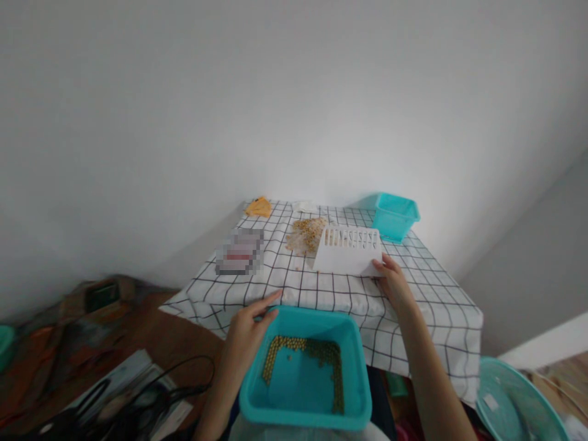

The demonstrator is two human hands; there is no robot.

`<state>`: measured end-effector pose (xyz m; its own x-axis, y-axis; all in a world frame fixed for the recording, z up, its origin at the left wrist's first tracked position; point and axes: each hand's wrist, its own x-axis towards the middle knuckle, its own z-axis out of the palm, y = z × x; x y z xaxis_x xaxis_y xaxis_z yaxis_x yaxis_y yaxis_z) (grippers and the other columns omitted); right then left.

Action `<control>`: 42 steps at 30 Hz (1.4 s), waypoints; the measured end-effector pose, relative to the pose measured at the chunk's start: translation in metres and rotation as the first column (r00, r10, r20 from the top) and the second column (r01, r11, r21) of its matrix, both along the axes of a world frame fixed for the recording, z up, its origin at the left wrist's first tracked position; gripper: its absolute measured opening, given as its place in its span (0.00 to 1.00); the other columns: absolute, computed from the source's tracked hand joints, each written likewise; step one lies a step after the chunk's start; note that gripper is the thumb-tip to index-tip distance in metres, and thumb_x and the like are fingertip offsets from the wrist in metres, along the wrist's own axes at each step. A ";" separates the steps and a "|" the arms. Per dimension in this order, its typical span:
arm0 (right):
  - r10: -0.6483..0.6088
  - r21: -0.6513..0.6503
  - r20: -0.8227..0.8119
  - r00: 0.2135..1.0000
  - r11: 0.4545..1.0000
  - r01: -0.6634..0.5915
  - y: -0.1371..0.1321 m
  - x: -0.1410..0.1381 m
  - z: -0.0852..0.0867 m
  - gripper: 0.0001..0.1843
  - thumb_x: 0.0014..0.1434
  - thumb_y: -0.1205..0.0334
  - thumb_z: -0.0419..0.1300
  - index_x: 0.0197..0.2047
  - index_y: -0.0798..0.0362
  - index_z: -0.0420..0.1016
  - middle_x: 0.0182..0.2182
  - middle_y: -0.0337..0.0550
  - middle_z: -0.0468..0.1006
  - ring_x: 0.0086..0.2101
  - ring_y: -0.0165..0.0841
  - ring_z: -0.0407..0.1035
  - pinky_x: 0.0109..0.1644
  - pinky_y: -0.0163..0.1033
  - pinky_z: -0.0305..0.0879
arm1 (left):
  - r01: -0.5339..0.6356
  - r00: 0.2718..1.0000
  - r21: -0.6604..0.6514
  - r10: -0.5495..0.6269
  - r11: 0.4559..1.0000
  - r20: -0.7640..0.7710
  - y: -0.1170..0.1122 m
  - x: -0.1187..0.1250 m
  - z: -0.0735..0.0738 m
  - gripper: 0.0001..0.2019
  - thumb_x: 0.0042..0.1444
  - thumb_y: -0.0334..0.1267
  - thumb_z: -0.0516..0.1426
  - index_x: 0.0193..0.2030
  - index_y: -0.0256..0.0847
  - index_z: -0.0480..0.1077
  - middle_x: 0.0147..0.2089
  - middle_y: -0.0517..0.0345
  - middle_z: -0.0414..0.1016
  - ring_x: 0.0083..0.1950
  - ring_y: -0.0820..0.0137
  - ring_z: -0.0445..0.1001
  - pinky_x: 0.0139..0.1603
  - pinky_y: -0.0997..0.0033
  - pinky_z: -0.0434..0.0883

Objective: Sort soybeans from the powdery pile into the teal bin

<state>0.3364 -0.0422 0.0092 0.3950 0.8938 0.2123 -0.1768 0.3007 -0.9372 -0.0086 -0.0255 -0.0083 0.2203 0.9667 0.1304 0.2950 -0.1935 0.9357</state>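
Observation:
My right hand (389, 274) grips the lower right corner of a white slotted plastic board (346, 258), its fingers closed on the edge. The board is tilted up over the tablecloth, with a row of long slots along its top. Directly behind its left side lies a pile of small yellowish beads or grains (307, 233) on clear plastic. My left hand (250, 324) holds the far left corner of a teal plastic basin (305, 418), thumb at the rim and index finger stretched past it. Small round gold-coloured beads (280, 344) line the basin's far and side edges.
A second teal basin (395, 214) stands at the table's back right. An orange cloth or bag (259, 207) lies at the back left, with a blurred-out flat object (239, 252) nearer. The checked tablecloth (441, 324) hangs over the front edge. A large teal tub (509, 398) is at lower right.

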 end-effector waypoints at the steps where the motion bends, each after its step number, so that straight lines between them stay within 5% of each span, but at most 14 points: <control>1: 0.006 -0.003 0.004 1.000 1.000 -0.006 -0.001 -0.001 0.001 0.19 0.52 0.58 0.67 0.48 0.47 0.80 0.51 0.43 0.81 0.51 0.43 0.73 0.59 0.47 0.68 | -0.001 1.000 0.000 0.001 1.000 -0.002 0.000 0.000 0.000 0.22 0.55 0.42 0.58 0.56 0.39 0.76 0.59 0.48 0.78 0.57 0.52 0.77 0.61 0.49 0.70; 10: 0.069 -0.048 0.047 0.997 0.997 -0.067 -0.007 -0.004 0.006 0.17 0.53 0.58 0.67 0.47 0.48 0.80 0.47 0.45 0.82 0.46 0.41 0.75 0.52 0.44 0.72 | -0.006 1.000 0.001 0.006 1.000 0.000 0.001 0.002 0.005 0.24 0.52 0.42 0.59 0.56 0.37 0.76 0.58 0.46 0.78 0.57 0.51 0.77 0.61 0.50 0.70; 17: 0.245 -0.141 0.183 0.952 0.965 -0.221 -0.012 -0.002 0.006 0.17 0.52 0.56 0.68 0.45 0.50 0.82 0.42 0.44 0.83 0.41 0.39 0.75 0.46 0.41 0.70 | -0.003 1.000 -0.035 0.004 0.999 0.003 -0.001 0.001 0.006 0.25 0.53 0.42 0.58 0.57 0.37 0.75 0.57 0.45 0.79 0.54 0.51 0.79 0.61 0.48 0.70; 24: 0.121 -0.089 0.081 0.989 0.990 -0.114 -0.015 -0.009 0.013 0.18 0.53 0.55 0.67 0.48 0.45 0.80 0.49 0.43 0.81 0.49 0.42 0.74 0.56 0.48 0.68 | -0.003 1.000 0.002 0.003 1.000 0.012 0.002 0.001 0.000 0.23 0.54 0.42 0.59 0.56 0.39 0.76 0.58 0.48 0.78 0.57 0.52 0.77 0.63 0.50 0.68; 28: 0.242 -0.062 0.205 0.948 0.970 -0.234 -0.013 -0.009 0.016 0.23 0.52 0.55 0.68 0.52 0.45 0.78 0.52 0.43 0.79 0.53 0.44 0.71 0.63 0.52 0.62 | -0.009 1.000 -0.020 0.010 1.000 0.017 0.002 0.002 0.000 0.23 0.54 0.42 0.59 0.56 0.39 0.76 0.58 0.48 0.78 0.56 0.52 0.77 0.62 0.49 0.68; 36: 0.320 -0.069 0.308 0.896 0.947 -0.314 -0.017 -0.013 0.018 0.28 0.54 0.56 0.67 0.58 0.44 0.74 0.56 0.44 0.76 0.53 0.42 0.70 0.54 0.46 0.70 | -0.011 1.000 -0.020 0.011 1.000 0.020 -0.001 0.002 0.003 0.24 0.53 0.42 0.59 0.56 0.38 0.76 0.58 0.47 0.78 0.57 0.52 0.77 0.63 0.50 0.69; 42: 0.359 -0.117 0.305 0.882 0.933 -0.339 -0.018 -0.016 0.020 0.29 0.55 0.57 0.67 0.61 0.43 0.72 0.53 0.44 0.78 0.51 0.41 0.72 0.56 0.48 0.69 | -0.009 1.000 -0.051 0.011 0.999 0.028 -0.001 0.002 0.004 0.24 0.53 0.42 0.59 0.56 0.38 0.76 0.59 0.48 0.78 0.59 0.52 0.76 0.64 0.50 0.68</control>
